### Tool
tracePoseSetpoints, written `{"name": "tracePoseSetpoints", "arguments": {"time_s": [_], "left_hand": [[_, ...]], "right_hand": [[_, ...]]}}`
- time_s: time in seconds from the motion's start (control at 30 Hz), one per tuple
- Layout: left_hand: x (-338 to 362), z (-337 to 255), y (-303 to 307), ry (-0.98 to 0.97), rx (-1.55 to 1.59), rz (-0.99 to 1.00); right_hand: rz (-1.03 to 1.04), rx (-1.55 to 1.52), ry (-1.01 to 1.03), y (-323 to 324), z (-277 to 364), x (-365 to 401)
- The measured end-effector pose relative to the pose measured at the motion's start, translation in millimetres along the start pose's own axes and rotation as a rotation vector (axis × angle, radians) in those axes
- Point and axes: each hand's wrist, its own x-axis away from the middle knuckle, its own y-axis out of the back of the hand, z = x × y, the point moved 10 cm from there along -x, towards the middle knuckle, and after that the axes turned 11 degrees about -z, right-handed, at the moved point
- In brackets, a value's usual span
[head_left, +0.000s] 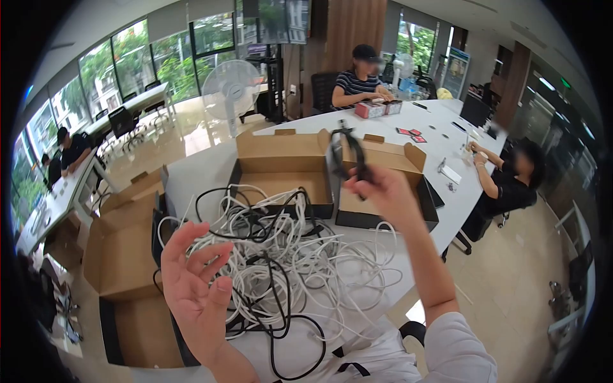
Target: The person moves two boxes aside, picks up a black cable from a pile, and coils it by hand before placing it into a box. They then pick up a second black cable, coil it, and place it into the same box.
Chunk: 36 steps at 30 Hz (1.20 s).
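Note:
My right hand [388, 195] is closed around a coiled black cable [361, 167], raised above the right-hand open cardboard box [386, 219]. My left hand [195, 287] hovers empty at the left side of a tangled heap of white cables [271, 287], its fingers curved and apart. Several black cables [273, 271] run through the heap, and one loops toward the table's front edge. Behind the heap stands the middle open box [281, 167], brown inside with dark outer walls. A third open box [128, 255] lies to the left, partly hidden by my left hand.
Across the white table [424, 163], a person in a cap [357, 86] sits behind small red-and-white boxes [377, 110]. Another person [511, 175] works at the right edge. Red cards [412, 135] lie between them. A white fan [231, 92] stands beyond the table.

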Motion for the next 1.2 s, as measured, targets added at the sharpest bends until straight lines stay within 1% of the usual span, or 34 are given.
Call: {"name": "tracePoseSetpoints", "arguments": {"time_s": [0.13,0.2,0.3,0.33,0.37,0.43,0.47,0.57,0.6,0.7,0.8,0.9,1.0,1.07,1.1,1.17,1.2], "left_hand": [[-0.2,-15.5,15.5,-0.059,0.009,-0.04],[-0.5,-19.5,18.2,-0.087,0.006,-0.046],[-1.3,-13.7,12.8,-0.049,-0.102,0.007],[-0.8,-12.1,8.8,-0.053,-0.126,0.038],[0.0,-9.9,4.4,-0.059,-0.149,0.069],[1.6,-7.9,-2.2,-0.07,-0.189,0.116],[2.6,-7.4,-4.0,-0.074,-0.207,0.133],[3.1,-6.9,-7.8,-0.076,-0.233,0.143],[3.1,-6.7,-8.6,-0.073,-0.238,0.14],[2.6,-5.0,-9.4,-0.065,-0.272,0.12],[2.8,-0.8,-10.5,-0.072,-0.31,0.131],[5.5,5.6,-11.3,-0.07,-0.351,0.203],[8.6,0.7,-14.4,-0.092,-0.407,0.158],[11.7,-5.0,-18.4,-0.138,-0.406,0.155],[13.5,-8.0,-19.4,-0.16,-0.413,0.144],[18.4,-17.0,-35.3,-0.252,-0.449,0.21],[21.2,-22.4,-40.4,-0.293,-0.485,0.227]], "right_hand": [[0.043,0.18,-0.06,33.0,-22.7,-17.9],[0.049,0.211,-0.091,39.6,-38.9,-21.3],[0.067,0.327,-0.09,54.5,-85.9,-27.9],[0.074,0.377,-0.081,56.5,-91.0,-28.0],[0.065,0.544,0.012,57.5,-88.3,-25.9],[0.05,0.878,0.202,39.1,-73.8,-14.5],[0.042,0.86,0.208,32.9,-79.0,-7.8],[0.089,0.935,0.384,5.9,-73.4,7.2],[0.107,0.911,0.422,0.9,-83.1,7.3],[0.139,0.942,0.426,-2.3,-107.6,2.6],[0.087,0.983,0.39,12.5,-116.5,-6.3],[0.012,1.075,0.328,54.7,-141.0,-16.5],[0.059,1.305,0.095,109.9,-180.1,-21.2],[0.133,1.42,-0.092,140.5,-198.9,-14.9],[0.162,1.45,-0.149,158.9,-219.7,-11.1],[0.215,1.537,-0.114,178.6,-240.2,-5.2],[0.159,1.57,-0.173,200.5,-266.9,-5.1]]}}
